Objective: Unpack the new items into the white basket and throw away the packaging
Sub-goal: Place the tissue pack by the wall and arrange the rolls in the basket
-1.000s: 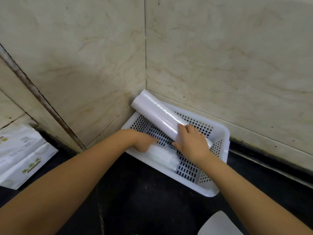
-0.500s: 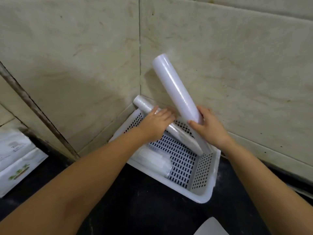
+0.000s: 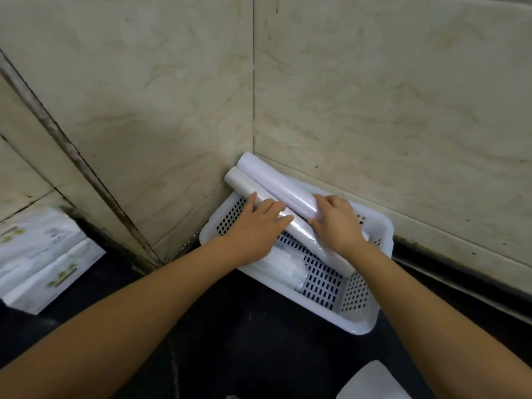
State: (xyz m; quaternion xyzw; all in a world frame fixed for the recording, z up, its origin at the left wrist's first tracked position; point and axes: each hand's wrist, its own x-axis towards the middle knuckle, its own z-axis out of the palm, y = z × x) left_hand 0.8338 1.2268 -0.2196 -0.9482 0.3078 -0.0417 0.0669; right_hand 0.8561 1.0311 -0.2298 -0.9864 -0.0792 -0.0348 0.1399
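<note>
your left hand (image 3: pixel 253 231) lies flat and open on the thinner roll (image 3: pixel 290 223); your right hand (image 3: pixel 336 223) is curled around the thicker roll (image 3: pixel 276 182). both rolls lie side by side in the white basket (image 3: pixel 359 323) on the dark surface (image 3: pixel 244 341), their far ends at the wall corner.

Dark, near-black table (image 3: pixel 236 335) set into a tiled corner. Directly on it: white basket (image 3: pixel 359 321) pushed against both walls in the corner; white printed packages (image 3: pixel 40 260) far left, well apart from the basket; pale flat piece (image 3: pixel 374 381) at the near edge.
</note>
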